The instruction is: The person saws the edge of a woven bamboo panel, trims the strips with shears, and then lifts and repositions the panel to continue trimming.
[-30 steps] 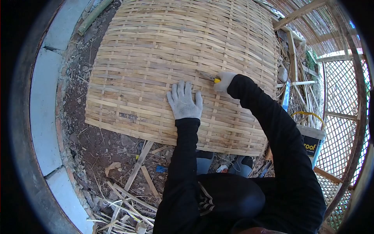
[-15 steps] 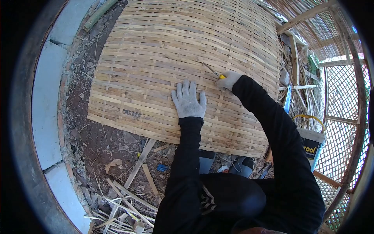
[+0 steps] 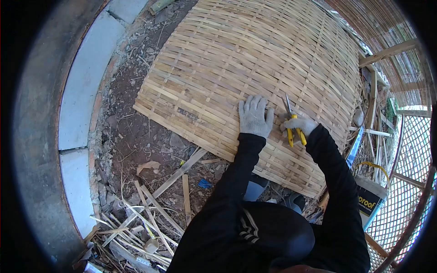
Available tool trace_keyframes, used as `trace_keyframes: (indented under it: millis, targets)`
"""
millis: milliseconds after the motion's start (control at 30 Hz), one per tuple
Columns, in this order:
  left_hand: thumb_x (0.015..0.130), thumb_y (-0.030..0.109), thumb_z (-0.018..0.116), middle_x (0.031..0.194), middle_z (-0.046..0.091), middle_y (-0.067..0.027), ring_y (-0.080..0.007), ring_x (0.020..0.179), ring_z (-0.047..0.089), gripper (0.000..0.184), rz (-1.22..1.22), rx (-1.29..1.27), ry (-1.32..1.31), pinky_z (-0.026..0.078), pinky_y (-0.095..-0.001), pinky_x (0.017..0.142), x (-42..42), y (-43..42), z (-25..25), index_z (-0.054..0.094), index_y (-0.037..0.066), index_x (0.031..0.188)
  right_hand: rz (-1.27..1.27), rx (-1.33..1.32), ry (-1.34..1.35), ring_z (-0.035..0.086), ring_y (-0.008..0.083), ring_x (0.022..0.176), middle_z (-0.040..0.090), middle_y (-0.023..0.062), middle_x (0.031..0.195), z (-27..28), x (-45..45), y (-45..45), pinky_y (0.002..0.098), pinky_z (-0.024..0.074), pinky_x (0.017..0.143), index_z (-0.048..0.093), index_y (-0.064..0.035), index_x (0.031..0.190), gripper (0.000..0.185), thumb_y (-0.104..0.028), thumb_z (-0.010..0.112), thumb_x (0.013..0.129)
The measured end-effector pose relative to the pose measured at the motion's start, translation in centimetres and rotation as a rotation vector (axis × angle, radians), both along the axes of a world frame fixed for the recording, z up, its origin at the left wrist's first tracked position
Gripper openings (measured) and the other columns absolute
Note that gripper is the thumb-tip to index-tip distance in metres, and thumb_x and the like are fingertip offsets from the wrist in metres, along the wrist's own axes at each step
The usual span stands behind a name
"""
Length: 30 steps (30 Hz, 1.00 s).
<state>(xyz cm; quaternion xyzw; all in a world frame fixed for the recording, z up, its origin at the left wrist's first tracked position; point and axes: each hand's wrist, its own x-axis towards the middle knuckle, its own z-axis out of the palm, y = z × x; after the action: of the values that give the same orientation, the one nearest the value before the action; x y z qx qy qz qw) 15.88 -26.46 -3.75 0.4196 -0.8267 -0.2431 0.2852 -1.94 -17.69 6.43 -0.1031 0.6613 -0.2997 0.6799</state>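
A large woven bamboo mat lies in front of me on the ground. My left hand, in a grey glove, rests flat on it with the fingers stretched out. Just to its right, my gloved right hand is closed round yellow-handled long-nose pliers. Their slim metal jaws point away from me, a little apart, over the mat. The two handles stick out below the hand.
Loose wooden strips and split bamboo scraps litter the dirt at the lower left. A pale block wall edge runs along the left. On the right stand a bucket and a lattice fence.
The view has swung, so the mat sits farther right. My right hand has turned the pliers and drawn them nearer, showing both handles. My left hand still lies flat on the mat.
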Motion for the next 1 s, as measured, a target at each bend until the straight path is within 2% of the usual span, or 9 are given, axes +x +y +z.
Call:
trace_keyframes:
  millis: [100, 167, 333, 433, 467, 567, 633, 767, 1000]
  targets:
    - [0.098, 0.033, 0.068, 0.128, 0.068, -0.0116, -0.0348, 0.130, 0.057, 0.031, -0.018, -0.002, 0.121, 0.032, -0.0590, 0.119, 0.3, -0.2, 0.4, 0.068, 0.010, 0.119, -0.033, -0.059, -0.009, 0.068, 0.0182, 0.073, 0.070, 0.0063, 0.095, -0.1, 1.4, 1.5, 0.0361, 0.0590, 0.065, 0.063, -0.0054, 0.131, 0.043, -0.023, 0.076, 0.094]
    - [0.099, 0.030, 0.068, 0.122, 0.070, -0.0118, -0.0349, 0.123, 0.061, 0.026, -0.042, 0.036, 0.211, 0.038, -0.0565, 0.114, 0.7, 0.0, 0.8, 0.069, 0.009, 0.115, 0.001, -0.121, 0.086, 0.068, 0.0190, 0.071, 0.069, 0.0060, 0.094, -0.3, 2.6, 2.3, 0.0361, 0.0591, 0.063, 0.062, -0.0049, 0.124, 0.035, -0.018, 0.074, 0.094]
    - [0.100, 0.026, 0.067, 0.115, 0.070, -0.0142, -0.0369, 0.109, 0.063, 0.021, -0.062, 0.144, 0.489, 0.047, -0.0516, 0.099, 2.4, -0.5, 2.5, 0.068, 0.008, 0.112, 0.196, -0.263, 0.409, 0.063, 0.0116, 0.067, 0.066, 0.0027, 0.087, -1.7, 4.0, 4.2, 0.0292, 0.0529, 0.060, 0.063, -0.0042, 0.119, 0.031, -0.022, 0.074, 0.097]
    - [0.101, 0.024, 0.064, 0.114, 0.067, -0.0164, -0.0392, 0.107, 0.062, 0.023, 0.081, -0.112, 0.188, 0.048, -0.0530, 0.096, 5.3, -6.6, 2.4, 0.065, 0.008, 0.116, 0.281, -0.093, 0.444, 0.067, 0.0175, 0.077, 0.068, 0.0085, 0.088, 0.5, 4.3, 6.0, 0.0352, 0.0545, 0.070, 0.064, -0.0047, 0.119, 0.038, -0.030, 0.076, 0.093]
    - [0.100, 0.024, 0.064, 0.114, 0.065, -0.0171, -0.0400, 0.107, 0.062, 0.024, 0.158, -0.185, 0.106, 0.048, -0.0535, 0.095, 6.6, -9.9, 1.1, 0.064, 0.007, 0.118, 0.398, -0.188, 0.586, 0.069, 0.0245, 0.083, 0.069, 0.0136, 0.090, 0.8, 3.9, 7.2, 0.0393, 0.0551, 0.078, 0.064, -0.0041, 0.119, 0.046, -0.037, 0.078, 0.090]
    - [0.095, 0.021, 0.067, 0.120, 0.066, -0.0166, -0.0381, 0.111, 0.063, 0.029, 0.187, -0.377, -0.252, 0.050, -0.0534, 0.097, 11.5, -20.7, -0.7, 0.067, 0.011, 0.122, 0.550, -0.095, 0.627, 0.068, 0.0297, 0.089, 0.070, 0.0165, 0.093, 3.0, 2.9, 10.2, 0.0417, 0.0544, 0.083, 0.063, -0.0040, 0.121, 0.055, -0.043, 0.080, 0.087]
    - [0.094, 0.024, 0.069, 0.124, 0.067, -0.0111, -0.0347, 0.114, 0.065, 0.027, 0.178, -0.292, -0.500, 0.054, -0.0510, 0.095, 13.3, -24.9, -0.3, 0.070, 0.018, 0.121, 0.508, -0.037, 0.589, 0.068, 0.0297, 0.089, 0.069, 0.0178, 0.096, 3.1, 2.5, 13.1, 0.0414, 0.0543, 0.082, 0.063, -0.0040, 0.120, 0.057, -0.045, 0.081, 0.084]
    - [0.096, 0.023, 0.068, 0.114, 0.069, -0.0096, -0.0337, 0.109, 0.067, 0.021, -0.124, -0.262, -0.547, 0.055, -0.0495, 0.093, 15.9, -30.5, -0.8, 0.071, 0.023, 0.116, 0.442, 0.056, 0.536, 0.069, 0.0305, 0.090, 0.069, 0.0189, 0.096, 4.0, 2.5, 18.3, 0.0419, 0.0545, 0.082, 0.063, -0.0026, 0.119, 0.057, -0.044, 0.081, 0.085]
    - [0.095, 0.023, 0.067, 0.107, 0.073, -0.0089, -0.0329, 0.106, 0.070, 0.012, -0.392, -0.365, -0.722, 0.056, -0.0471, 0.089, 14.0, -32.8, 1.2, 0.071, 0.015, 0.103, 0.449, 0.122, 0.629, 0.070, 0.0297, 0.090, 0.069, 0.0177, 0.095, 4.8, 2.9, 22.2, 0.0425, 0.0549, 0.082, 0.061, -0.0015, 0.120, 0.058, -0.043, 0.082, 0.085]
